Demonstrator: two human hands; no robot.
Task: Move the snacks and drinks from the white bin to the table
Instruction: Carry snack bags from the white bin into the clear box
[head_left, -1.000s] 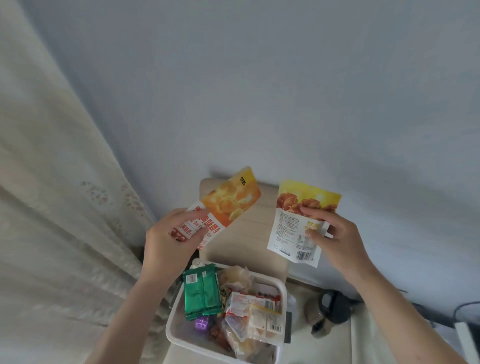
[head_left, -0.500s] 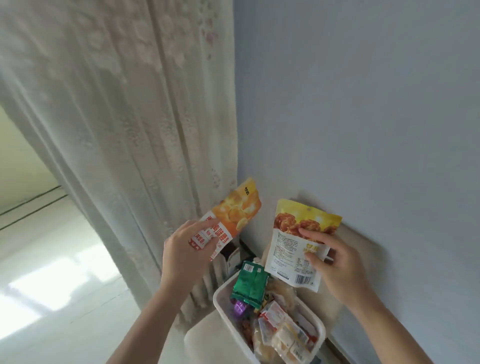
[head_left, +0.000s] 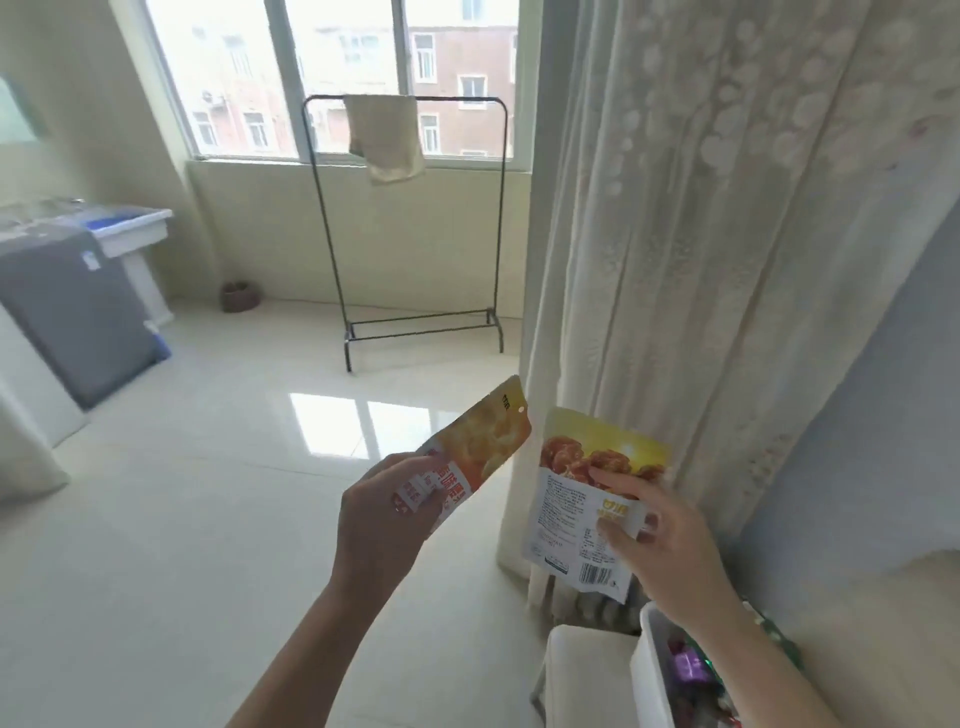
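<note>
Orange glossy snack pouch (head_left: 475, 451) sits pinched in the left hand (head_left: 382, 525), yellow-and-white foil snack packet (head_left: 587, 506) gripped by the right hand (head_left: 670, 551), both above the white plastic bin (head_left: 652, 675).

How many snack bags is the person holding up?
2. The orange snack bag is in the left hand; the yellow snack bag is in the right hand. More snacks sit half-hidden in the white bin.
</note>
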